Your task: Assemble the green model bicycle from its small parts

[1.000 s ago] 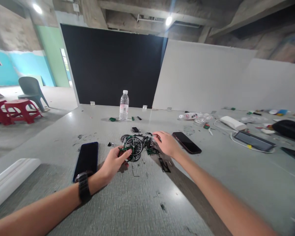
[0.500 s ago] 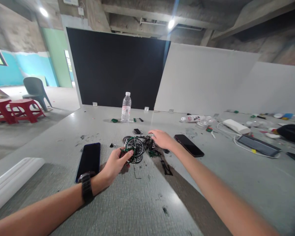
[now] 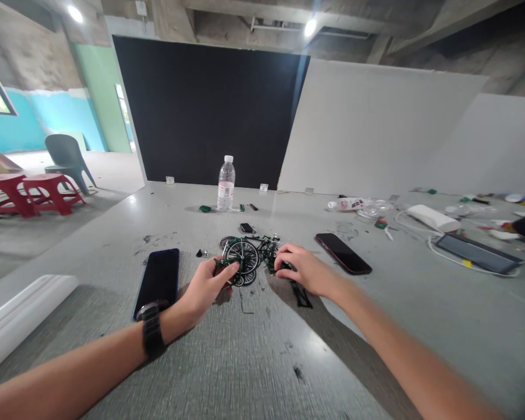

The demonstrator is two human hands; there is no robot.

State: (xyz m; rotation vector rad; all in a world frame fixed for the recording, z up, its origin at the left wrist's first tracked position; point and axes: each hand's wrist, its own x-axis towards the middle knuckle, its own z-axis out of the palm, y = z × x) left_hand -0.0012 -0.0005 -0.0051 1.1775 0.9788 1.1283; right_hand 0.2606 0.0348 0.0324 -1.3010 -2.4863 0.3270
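My left hand (image 3: 210, 281) is closed on a green miniature bicycle part with a spoked wheel (image 3: 242, 256), thumb on top. More small wheels lie beneath and behind it. To the right, my right hand (image 3: 304, 269) is low over a heap of small black and green bicycle parts (image 3: 266, 249). Its fingers are bent and apart around the heap's near edge; I see nothing gripped in them. A black frame-like piece (image 3: 301, 295) lies just below that hand. An L-shaped hex key (image 3: 244, 306) and tiny screws lie in front of the wheels.
A dark phone (image 3: 158, 279) lies beside my left wrist, another phone (image 3: 343, 253) beyond my right hand. A water bottle (image 3: 226, 185) stands at the back; a second bottle (image 3: 354, 205) lies on its side. A white roll (image 3: 28, 318) is at left, a cabled device (image 3: 476, 253) at right.
My right hand has come down and toward me, from above the heap's far side to its near right edge. The left hand keeps its hold on the wheeled part. The view has shifted slightly.
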